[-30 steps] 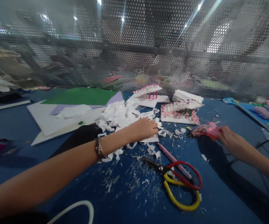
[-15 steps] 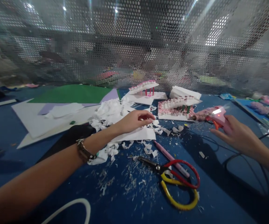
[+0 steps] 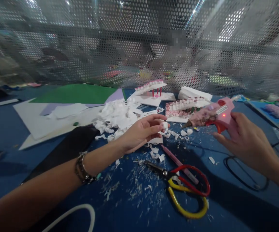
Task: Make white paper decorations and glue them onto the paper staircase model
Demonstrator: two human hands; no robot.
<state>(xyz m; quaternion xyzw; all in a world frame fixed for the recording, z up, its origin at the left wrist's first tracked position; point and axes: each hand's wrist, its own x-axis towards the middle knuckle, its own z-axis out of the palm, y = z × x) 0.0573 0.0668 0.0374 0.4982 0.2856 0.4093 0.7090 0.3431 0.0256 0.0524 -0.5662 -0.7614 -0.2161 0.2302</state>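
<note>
- We note white sheets [image 3: 31, 120], flat, well to the left of the left hand; a green sheet [image 3: 75, 93] lies over part of them, beyond that hand.
- Heap of white paper scraps [image 3: 115, 114] just beyond and left of the left hand; loose bits scattered nearer us on the blue table [image 3: 122, 212].
- Left hand [image 3: 143, 132]: palm partly turned up, fingertips pinching a small white piece [image 3: 165, 125], raised above the scraps.
- White model with pink posts [image 3: 151, 85] stands beyond the left hand.
- Scissors [image 3: 178, 185], one handle red and one yellow, lie nearer us than the left hand and to its right; we see a pink pen [image 3: 176, 161] passing under the red handle.
- White model with a pink-textured base [image 3: 187, 104] stands beyond and right of the left fingertips.
- Pink glue gun [image 3: 226, 112] in the right hand, red light lit, nozzle pointing left, near the pinched piece but apart from it.
- Right hand [image 3: 252, 145]: wrapped round the glue gun's handle.
- Black cord [image 3: 244, 187] loops nearer us, below the right hand.
</note>
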